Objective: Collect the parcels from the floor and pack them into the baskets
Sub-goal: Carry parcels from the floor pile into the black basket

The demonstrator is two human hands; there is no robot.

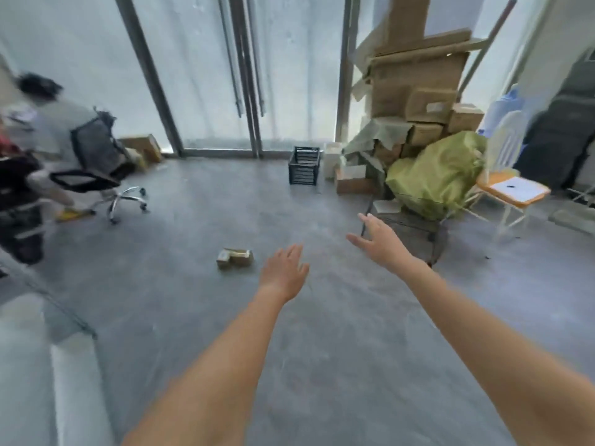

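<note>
Your left hand [283,273] and right hand [381,241] reach out empty, fingers spread; parcels [235,257] at 11 o'clock, basket [304,165] at 12.

Two small brown cardboard parcels [234,258] lie touching on the grey floor, well apart from the empty black slatted basket [304,165] standing upright by the glass door.

Bright daylight through the frosted windows [199,69]; edges blurred and warped, shadows faint.
</note>
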